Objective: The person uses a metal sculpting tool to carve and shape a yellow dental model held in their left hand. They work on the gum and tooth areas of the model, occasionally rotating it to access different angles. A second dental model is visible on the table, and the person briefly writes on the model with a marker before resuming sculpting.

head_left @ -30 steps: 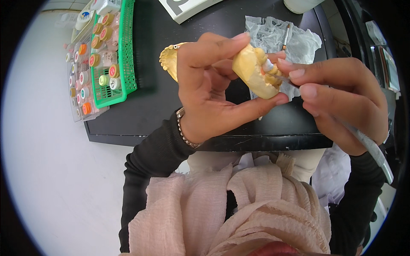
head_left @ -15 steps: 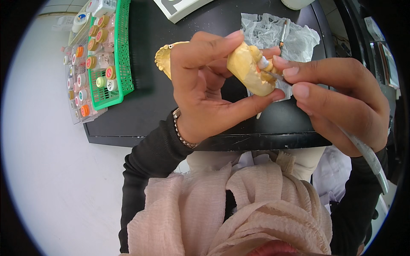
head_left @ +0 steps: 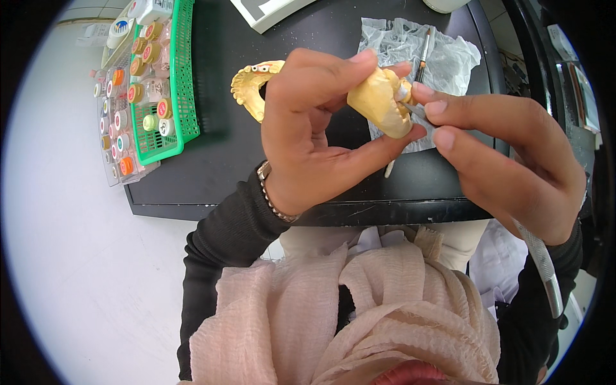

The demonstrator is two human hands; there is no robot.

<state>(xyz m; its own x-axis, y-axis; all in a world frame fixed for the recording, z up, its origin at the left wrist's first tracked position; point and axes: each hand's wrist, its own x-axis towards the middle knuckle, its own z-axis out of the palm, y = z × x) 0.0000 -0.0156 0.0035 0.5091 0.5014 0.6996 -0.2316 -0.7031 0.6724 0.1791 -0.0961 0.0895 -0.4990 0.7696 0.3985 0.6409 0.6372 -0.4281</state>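
Note:
My left hand (head_left: 314, 128) grips a yellow plaster dental model (head_left: 378, 106) between thumb and fingers, raised above the black table. A whitish tooth (head_left: 402, 94) shows among its yellow teeth. With thumb and fingertips, my right hand (head_left: 513, 141) pinches a metal dental carving tool (head_left: 542, 263); its knurled handle sticks out below the palm. The tool's thin tip meets the model's tooth row near the whitish tooth, though exact contact is hard to make out. Behind my left hand lies a second yellow dental model (head_left: 247, 86), horseshoe-shaped, partly covered by the hand.
A green plastic basket (head_left: 186, 83) and a clear tray hold several small capped bottles at the left table edge. Crumpled translucent paper (head_left: 459, 61) lies beyond my hands, with a thin brush (head_left: 423, 54) on it. A white box (head_left: 269, 13) sits at the far edge.
The model in my left hand has turned, showing more of its base and less of the teeth. My right hand has tilted, its tool handle swinging down and left.

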